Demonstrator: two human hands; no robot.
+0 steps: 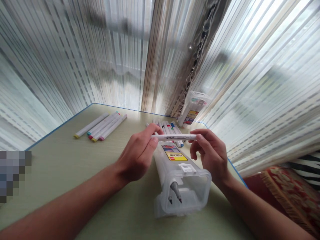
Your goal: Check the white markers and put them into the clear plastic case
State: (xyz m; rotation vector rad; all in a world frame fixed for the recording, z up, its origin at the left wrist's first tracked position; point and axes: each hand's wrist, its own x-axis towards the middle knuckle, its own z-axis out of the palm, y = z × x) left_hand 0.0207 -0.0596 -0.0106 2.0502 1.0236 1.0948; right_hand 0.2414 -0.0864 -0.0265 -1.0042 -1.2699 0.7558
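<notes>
A white marker pen [174, 137] is held level above the table, one end pinched by my left hand [139, 153] and the other end by my right hand [210, 153]. Both hands have their fingers closed on it. Right under it lies a clear plastic marker case [181, 176] on its side, with a yellow label on top and two dark pen tips showing at its near end. Behind the hands a bunch of markers [172, 130] with coloured caps lies on the table.
Several white markers [102, 126] with coloured ends lie side by side at the far left of the pale green table [65, 160]. A second clear case [192, 110] leans against the striped curtain at the back. A red patterned cushion [292, 193] is at the right.
</notes>
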